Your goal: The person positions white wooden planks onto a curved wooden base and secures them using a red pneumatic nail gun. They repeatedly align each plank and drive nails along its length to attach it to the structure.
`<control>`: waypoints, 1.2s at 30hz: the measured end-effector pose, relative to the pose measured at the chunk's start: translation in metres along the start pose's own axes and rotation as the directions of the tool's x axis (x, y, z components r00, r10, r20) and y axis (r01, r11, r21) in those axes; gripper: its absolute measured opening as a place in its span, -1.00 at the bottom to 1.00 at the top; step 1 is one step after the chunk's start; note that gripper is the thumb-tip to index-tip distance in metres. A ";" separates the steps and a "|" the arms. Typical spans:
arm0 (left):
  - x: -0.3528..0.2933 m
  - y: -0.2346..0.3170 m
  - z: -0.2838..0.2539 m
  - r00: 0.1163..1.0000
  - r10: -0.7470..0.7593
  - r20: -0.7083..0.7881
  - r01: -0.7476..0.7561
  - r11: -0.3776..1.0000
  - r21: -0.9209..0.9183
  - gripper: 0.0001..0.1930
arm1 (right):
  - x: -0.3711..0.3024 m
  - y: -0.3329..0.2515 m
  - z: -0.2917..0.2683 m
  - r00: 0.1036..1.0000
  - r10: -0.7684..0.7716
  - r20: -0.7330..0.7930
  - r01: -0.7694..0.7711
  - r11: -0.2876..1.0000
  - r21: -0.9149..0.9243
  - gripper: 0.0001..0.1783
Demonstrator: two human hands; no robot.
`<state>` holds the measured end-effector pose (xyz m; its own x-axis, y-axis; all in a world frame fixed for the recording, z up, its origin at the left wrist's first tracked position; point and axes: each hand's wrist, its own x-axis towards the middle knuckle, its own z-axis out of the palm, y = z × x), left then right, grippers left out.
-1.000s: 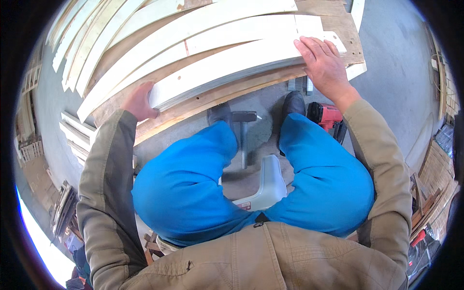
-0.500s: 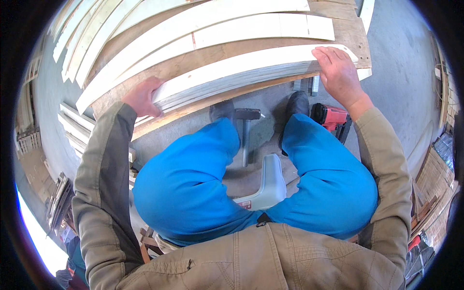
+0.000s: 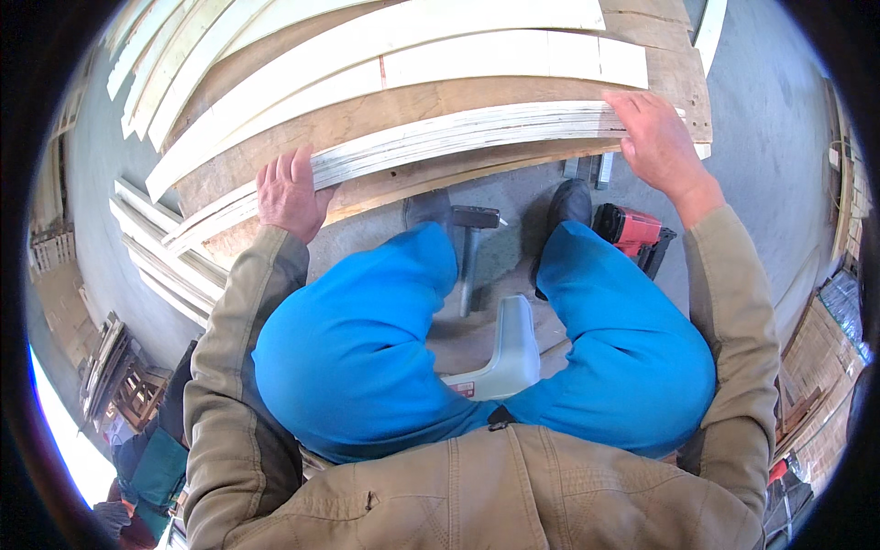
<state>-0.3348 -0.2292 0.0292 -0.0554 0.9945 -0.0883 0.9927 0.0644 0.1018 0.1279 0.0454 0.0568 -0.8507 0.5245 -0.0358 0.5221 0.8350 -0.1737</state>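
Head view: the half-curled left hand (image 3: 291, 194) and right hand (image 3: 664, 151) are gripping the white board stack (image 3: 458, 128) toward its ends, apparently steadying it on edge atop the wooden tabletop (image 3: 665, 57); keeping it together is calling for even pressure. Below, a hammer (image 3: 471, 257) is resting.

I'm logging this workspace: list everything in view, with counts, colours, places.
Stacked strips: several, whitish, in hands
Loose boards: several, cream, on table
Table: one, brown, under the boards
Boards on floor: several, whitish, left
Metal bars: two, silvery, beyond right shoe
Nail gun: one, red-black, right floor
Hammer: one, grey, between shoes
Container: one, grey, between knees
Rim clutter: uncountable, mixed, both sides
Shoes: two, dark, floor
Trousers: one pair, blue, centre
Jacket: one, tan, bottom
Left hand: one, on strips
Right hand: one, on strips
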 end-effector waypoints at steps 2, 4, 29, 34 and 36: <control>0.004 0.000 0.000 1.000 0.012 -0.015 -0.012 1.000 -0.008 -0.27 | -0.002 0.000 0.004 1.000 0.021 0.006 -0.021 0.999 -0.034 -0.30; 0.005 0.001 0.000 1.000 -0.015 0.004 0.015 1.000 0.009 -0.28 | -0.001 -0.001 0.011 0.999 0.037 -0.002 -0.037 0.997 -0.069 -0.23; -0.005 -0.019 0.024 0.998 -0.065 0.006 0.065 0.997 0.040 -0.31 | -0.078 0.045 0.010 0.746 0.654 -0.127 -0.583 0.733 0.350 0.20; -0.005 -0.021 0.029 0.996 0.005 -0.084 -0.001 0.999 0.045 -0.32 | -0.091 0.044 0.034 0.702 0.712 0.006 -0.564 0.550 0.616 0.20; -0.005 -0.022 0.028 0.995 0.019 -0.099 -0.017 1.000 0.025 -0.32 | -0.084 0.048 0.034 0.696 0.717 0.034 -0.543 0.494 0.679 0.11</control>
<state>-0.3532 -0.2377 -0.0003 -0.0469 0.9988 0.0120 0.9959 0.0458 0.0780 0.2221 0.0356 0.0178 -0.2195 0.9583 -0.1832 0.6784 0.0150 -0.7345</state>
